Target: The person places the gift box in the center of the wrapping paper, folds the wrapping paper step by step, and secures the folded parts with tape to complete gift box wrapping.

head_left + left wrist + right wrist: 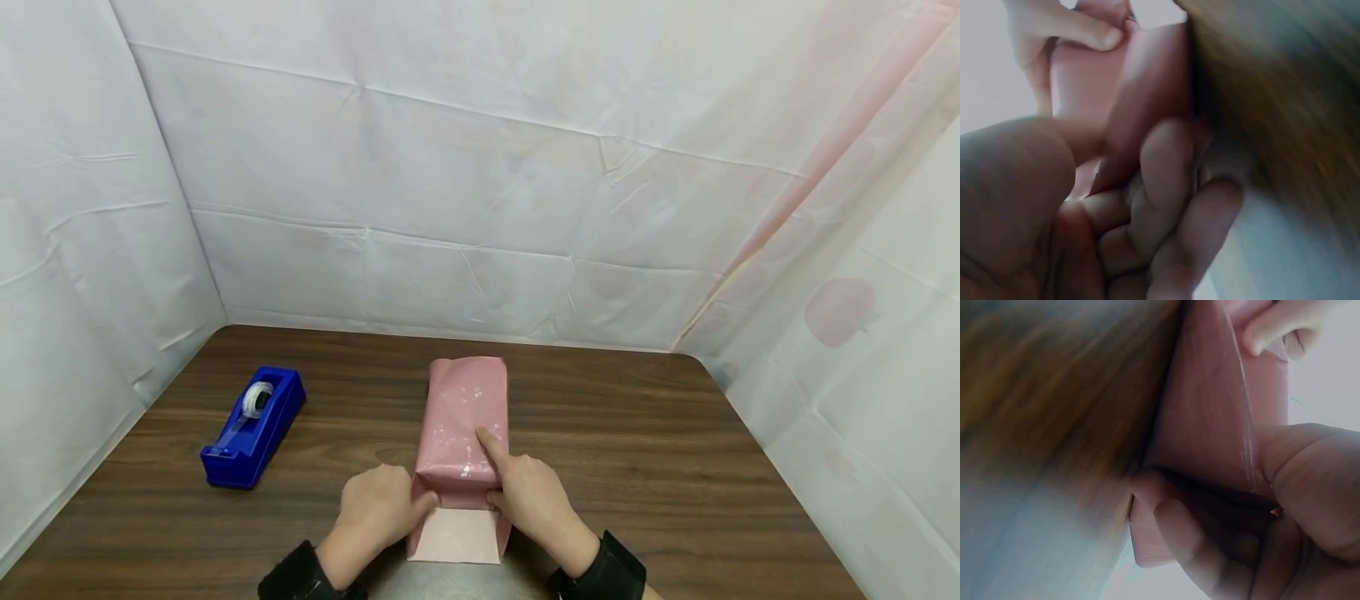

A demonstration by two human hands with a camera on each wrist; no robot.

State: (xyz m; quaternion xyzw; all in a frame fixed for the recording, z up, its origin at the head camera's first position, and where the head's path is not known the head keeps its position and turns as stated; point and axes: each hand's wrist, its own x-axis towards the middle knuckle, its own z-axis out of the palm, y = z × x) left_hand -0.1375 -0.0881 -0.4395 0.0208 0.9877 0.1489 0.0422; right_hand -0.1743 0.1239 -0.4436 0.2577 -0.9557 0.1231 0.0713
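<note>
A box-shaped package (467,404) in glossy pink wrapping paper lies lengthwise on the table, front and centre in the head view. From its near end a pale pink flap (456,537) of paper extends toward the person. My left hand (377,502) grips the left near corner, thumb on the folded end and fingers curled along the side. On the opposite side my right hand (534,500) holds the package, its thumb at the near end and its index finger stretched over the top. Both wrist views show curled fingers against the pink paper (1204,406), low beside the table.
To the left on the brown wood-grain table (637,433) stands a blue tape dispenser (258,429) with a roll of clear tape (257,399). White cloth curtains (450,183) hang along the back and both sides of the table.
</note>
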